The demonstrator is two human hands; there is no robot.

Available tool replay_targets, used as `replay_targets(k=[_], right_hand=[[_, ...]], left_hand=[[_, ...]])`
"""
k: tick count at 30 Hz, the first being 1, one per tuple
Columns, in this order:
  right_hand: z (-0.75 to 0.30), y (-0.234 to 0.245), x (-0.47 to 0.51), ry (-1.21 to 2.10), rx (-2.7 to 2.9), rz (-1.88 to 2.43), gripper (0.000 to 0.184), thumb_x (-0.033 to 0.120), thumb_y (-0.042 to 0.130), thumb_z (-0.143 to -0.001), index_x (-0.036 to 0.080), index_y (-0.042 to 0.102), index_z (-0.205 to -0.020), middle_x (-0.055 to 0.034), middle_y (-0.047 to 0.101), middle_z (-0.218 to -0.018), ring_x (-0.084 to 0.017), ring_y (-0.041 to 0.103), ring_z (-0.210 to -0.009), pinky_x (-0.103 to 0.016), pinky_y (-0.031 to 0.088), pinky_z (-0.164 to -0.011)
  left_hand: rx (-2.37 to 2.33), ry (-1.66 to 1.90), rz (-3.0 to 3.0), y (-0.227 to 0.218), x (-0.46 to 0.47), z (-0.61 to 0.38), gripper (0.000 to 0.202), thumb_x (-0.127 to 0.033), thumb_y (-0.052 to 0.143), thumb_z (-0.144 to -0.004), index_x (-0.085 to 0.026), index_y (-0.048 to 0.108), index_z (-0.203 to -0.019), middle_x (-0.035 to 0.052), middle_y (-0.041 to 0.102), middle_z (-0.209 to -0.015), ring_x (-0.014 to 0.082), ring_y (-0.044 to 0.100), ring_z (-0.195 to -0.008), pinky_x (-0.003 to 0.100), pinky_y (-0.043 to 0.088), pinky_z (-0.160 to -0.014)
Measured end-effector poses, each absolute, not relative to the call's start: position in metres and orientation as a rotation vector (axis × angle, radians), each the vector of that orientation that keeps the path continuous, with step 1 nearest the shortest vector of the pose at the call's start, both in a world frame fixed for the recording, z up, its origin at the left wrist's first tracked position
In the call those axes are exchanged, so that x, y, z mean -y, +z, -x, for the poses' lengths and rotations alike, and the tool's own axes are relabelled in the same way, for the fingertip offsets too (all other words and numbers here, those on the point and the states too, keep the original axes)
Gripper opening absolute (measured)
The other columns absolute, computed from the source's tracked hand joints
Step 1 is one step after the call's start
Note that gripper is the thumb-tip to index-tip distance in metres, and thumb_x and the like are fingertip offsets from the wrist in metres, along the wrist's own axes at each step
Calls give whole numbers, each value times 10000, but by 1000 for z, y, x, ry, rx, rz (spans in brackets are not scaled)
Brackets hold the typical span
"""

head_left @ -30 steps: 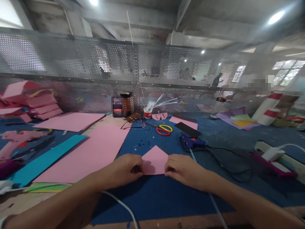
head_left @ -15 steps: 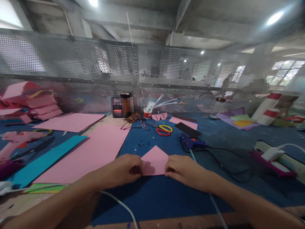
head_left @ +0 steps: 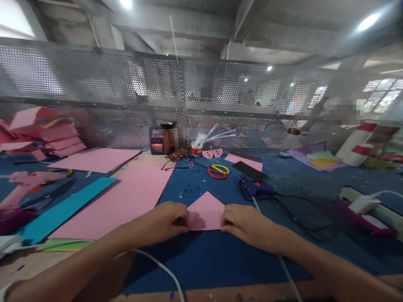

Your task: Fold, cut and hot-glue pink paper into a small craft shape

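A pink paper triangle lies on the blue mat, its peak pointing away from me and its straight edge towards me. My left hand pinches the triangle's left corner, fingers curled. At the opposite corner my right hand is closed on the paper in the same way. Both corners are hidden by the fingers. Beyond the peak lie scissors with red and yellow handles, and small dark dots are scattered on the mat.
Large pink sheets and a teal strip lie to the left, near a pink glue gun. A blue glue gun with a black cord rests at right. Behind stand a cup of glue sticks, eyeglasses and a jar.
The view has shifted slightly, so everything sits a little further right. Both hands keep their hold on the triangle's corners, with no other clear movement.
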State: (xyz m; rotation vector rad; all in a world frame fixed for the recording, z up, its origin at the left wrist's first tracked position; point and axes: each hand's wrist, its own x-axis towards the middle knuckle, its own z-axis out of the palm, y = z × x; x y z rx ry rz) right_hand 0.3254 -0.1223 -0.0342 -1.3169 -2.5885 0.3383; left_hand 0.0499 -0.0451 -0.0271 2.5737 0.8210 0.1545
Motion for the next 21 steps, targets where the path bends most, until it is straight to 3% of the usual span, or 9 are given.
replay_targets(k=[13, 21], right_hand=[[-327, -34, 122, 385, 2597, 1327, 127, 272, 556, -973, 187, 649, -964, -20, 672, -960, -158, 614, -889, -247, 418, -769], [-328, -35, 121, 353, 2616, 1292, 175, 293, 518, -989, 188, 652, -953, -26, 680, -951, -165, 615, -891, -254, 417, -775]], left_hand=[[-816, 121, -2585, -24, 45, -49, 132, -101, 556, -727, -194, 642, -767, -31, 643, -771, 116, 574, -691, 196, 364, -609], [-857, 56, -2487, -19, 48, -50, 111, -171, 563, -768, -200, 668, -792, -31, 669, -770, 123, 593, -676, 198, 383, -594]])
